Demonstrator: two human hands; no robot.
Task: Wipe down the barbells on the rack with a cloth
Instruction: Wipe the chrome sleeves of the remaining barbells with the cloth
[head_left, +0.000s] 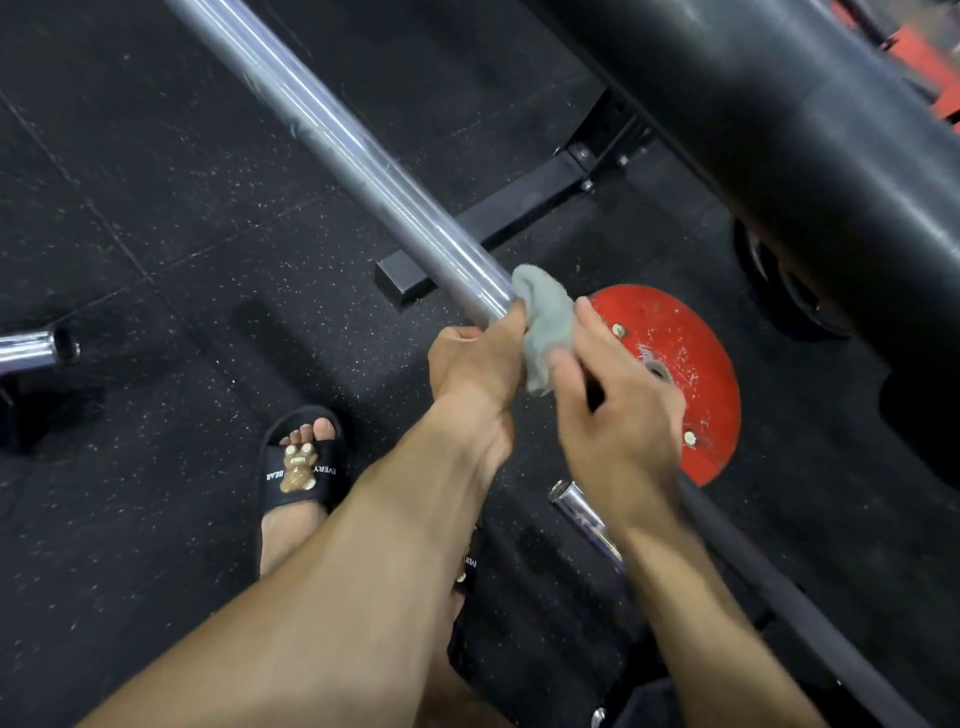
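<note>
A long silver barbell runs from the top left down to the middle of the view. My left hand grips the bar from below, near where it meets the cloth. A small grey cloth is bunched around the bar just past my left hand. My right hand holds the cloth's lower edge between fingers and thumb; how tightly is unclear because of blur. Below my right hand the bar continues as a dark shaft toward the lower right.
A red weight plate lies flat on the black rubber floor. A black rack foot crosses under the bar, and a thick black padded post fills the upper right. Other chrome bar ends lie at the left and centre. My sandalled foot stands below.
</note>
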